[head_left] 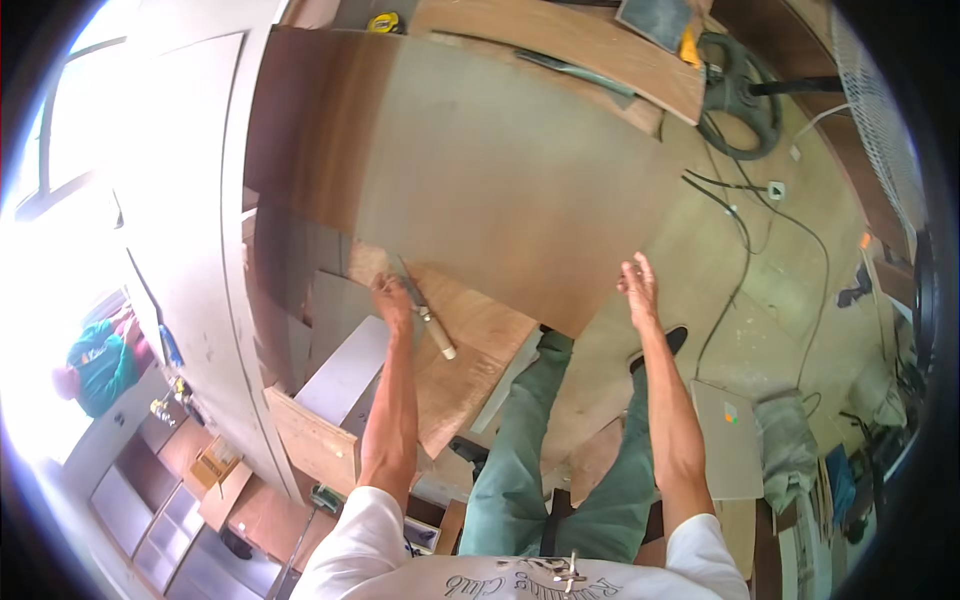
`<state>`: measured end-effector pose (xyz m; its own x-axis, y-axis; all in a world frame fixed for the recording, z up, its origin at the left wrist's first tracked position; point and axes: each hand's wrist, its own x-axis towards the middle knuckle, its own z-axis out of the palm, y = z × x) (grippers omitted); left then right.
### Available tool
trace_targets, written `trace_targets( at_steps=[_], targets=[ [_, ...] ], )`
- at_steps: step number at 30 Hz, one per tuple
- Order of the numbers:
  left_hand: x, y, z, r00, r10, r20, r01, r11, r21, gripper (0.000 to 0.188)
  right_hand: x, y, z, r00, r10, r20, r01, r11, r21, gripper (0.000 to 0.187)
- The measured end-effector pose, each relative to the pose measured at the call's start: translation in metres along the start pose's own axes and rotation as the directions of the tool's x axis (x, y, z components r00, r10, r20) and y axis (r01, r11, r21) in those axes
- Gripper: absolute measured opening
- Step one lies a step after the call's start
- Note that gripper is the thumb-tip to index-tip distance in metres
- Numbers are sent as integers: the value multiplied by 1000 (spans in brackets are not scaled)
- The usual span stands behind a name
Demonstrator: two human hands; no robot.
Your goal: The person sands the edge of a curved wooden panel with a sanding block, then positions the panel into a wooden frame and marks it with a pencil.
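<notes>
A large thin brown sheet (pixel 500 180), blurred and lighter over its middle, spreads across the view beyond both hands. My left hand (pixel 393 300) is just short of its near edge, above a plywood board (pixel 470 345). Its fingers look bent, but blur hides whether they hold anything. Right beside that hand is a narrow-bladed tool with a pale handle (pixel 436 334); I cannot tell whether the hand touches it. My right hand (pixel 640 288) is raised beside the sheet's right corner, fingers extended and apart, with nothing visible in it.
Planks (pixel 560 50) and a yellow tape measure (pixel 384 22) are at the far side. A floor fan base (pixel 738 95) and black cables (pixel 745 240) lie right. A tall white panel (pixel 200 200) stands left; beyond it is a person in green (pixel 105 365). A grey laptop (pixel 727 440) is near right.
</notes>
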<state>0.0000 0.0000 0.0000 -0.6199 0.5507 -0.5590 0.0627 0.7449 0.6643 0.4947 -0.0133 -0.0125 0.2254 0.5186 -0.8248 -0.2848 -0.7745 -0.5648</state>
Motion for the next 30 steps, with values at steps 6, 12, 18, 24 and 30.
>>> trace_targets(
  at_steps=[6,12,18,24,30],
  targets=[
    [14,12,-28,962,256,-99,-237,956,175,57,-8,-30,71,990,-137,39,137,990,15,66],
    [54,12,-17,950,312,-5,-298,911,284,51,14,-19,85,985,-168,47,170,985,-37,61],
    [92,-4,-65,963,266,-38,-212,839,501,57,23,-17,120,954,-298,21,299,946,-124,42],
    [20,-39,-32,945,327,-7,-314,914,257,66,20,-38,93,959,-283,-7,268,914,-304,32],
    [-22,-34,-6,969,239,67,-243,852,463,37,20,-44,83,973,-221,62,227,892,-391,25]
  ],
)
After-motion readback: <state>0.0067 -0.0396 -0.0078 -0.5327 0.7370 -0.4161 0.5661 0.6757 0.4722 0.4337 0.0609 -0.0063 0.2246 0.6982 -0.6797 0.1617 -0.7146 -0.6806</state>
